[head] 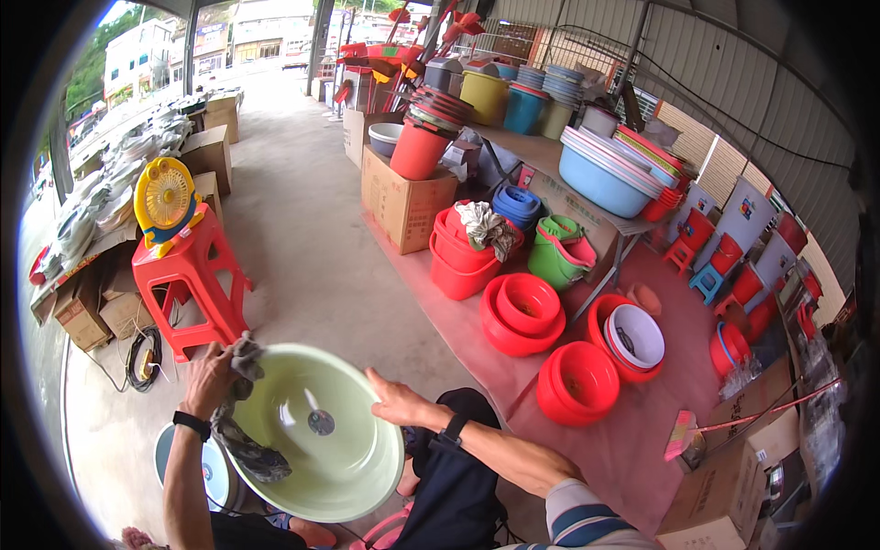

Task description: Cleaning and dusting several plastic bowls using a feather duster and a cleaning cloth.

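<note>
A pale green plastic basin (330,467) is held tilted above my lap, its inside towards me, with a round sticker on its bottom. At its upper left rim my left hand (210,378) grips a grey cloth (237,426), which hangs down over the rim into the basin. My right hand (399,400) is closed on the right rim, thumb on the inner side. Below the basin, beside my left forearm, light blue basins (218,474) stand on the floor, partly hidden.
A red plastic stool (206,254) bearing a yellow fan (166,196) stands ahead on the left. Red basins (577,381), red buckets (460,265) and a green bucket (553,265) stand on the right. Cardboard boxes (715,491) lie at lower right; a cable coil (143,361) lies at left.
</note>
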{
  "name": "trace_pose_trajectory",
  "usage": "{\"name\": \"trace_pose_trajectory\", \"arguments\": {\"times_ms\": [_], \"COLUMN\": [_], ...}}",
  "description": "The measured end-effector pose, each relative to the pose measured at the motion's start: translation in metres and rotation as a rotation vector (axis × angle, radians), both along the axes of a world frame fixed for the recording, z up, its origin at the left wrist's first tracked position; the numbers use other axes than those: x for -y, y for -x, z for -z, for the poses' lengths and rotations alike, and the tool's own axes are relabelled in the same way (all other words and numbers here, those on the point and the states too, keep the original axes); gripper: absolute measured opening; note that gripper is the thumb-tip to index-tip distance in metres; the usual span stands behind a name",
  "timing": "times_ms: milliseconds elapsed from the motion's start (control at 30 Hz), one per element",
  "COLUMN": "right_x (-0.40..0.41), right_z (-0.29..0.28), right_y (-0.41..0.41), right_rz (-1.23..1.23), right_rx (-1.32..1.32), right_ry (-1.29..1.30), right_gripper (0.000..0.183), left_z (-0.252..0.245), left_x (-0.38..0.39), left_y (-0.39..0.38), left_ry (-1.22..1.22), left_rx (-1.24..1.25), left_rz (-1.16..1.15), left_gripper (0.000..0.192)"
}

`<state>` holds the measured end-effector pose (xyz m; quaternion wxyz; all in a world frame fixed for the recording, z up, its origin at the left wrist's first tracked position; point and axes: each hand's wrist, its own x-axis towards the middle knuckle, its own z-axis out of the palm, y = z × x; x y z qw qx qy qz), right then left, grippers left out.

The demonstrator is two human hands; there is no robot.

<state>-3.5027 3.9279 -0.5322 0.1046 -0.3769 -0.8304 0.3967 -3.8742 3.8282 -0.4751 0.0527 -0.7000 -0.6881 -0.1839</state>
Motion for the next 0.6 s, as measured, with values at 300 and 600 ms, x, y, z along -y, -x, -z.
{"name": "trace_pose_trajectory", "arguments": {"times_ms": [300,600], "right_x": [0.005,-0.054], "right_z": [0.081,0.137], "right_y": [0.052,0.042], "right_rz": [-0.009,0.535], "right_rx": [0.169,-0.171], "right_ry": [-0.169,0.555], "right_gripper": [0.033,0.050], "left_z": [0.022,-0.059], "left_x": [-0.043,0.070], "left_y": [-0.142,-0.018], "left_ry": [0.025,-0.196], "left_rx": [0.223,2.069], "left_rz": [0.264,0.075], "left_gripper": [0.029,0.040]}}
